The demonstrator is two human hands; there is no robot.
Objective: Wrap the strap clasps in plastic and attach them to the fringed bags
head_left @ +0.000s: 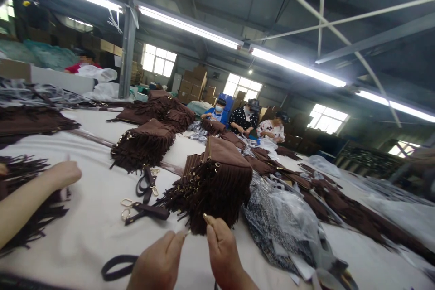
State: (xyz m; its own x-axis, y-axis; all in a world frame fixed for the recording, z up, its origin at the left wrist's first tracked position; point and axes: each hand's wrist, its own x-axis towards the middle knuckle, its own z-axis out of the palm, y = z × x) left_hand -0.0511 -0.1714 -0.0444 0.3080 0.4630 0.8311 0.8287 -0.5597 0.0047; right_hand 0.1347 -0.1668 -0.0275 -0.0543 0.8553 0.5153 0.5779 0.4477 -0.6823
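My left hand (158,258) is closed in a pinch, with a small shiny metal piece at its fingertips. A dark strap loop (118,268) shows beside it and disappears behind the hand; whether the hand grips the strap I cannot tell. My right hand (222,247) pinches a small gold-coloured metal clip (205,217). Just beyond both hands stands a stack of brown fringed bags (226,158) with gold rings and zips. To the left lie dark wrist straps (149,210) with gold clips and rings.
A co-worker's arm (37,190) reaches in from the left over a fringed bag (37,222). Another fringed stack (146,140) stands farther back. Clear plastic and patterned fabric (275,222) lie to the right. Several people work at the table's far side.
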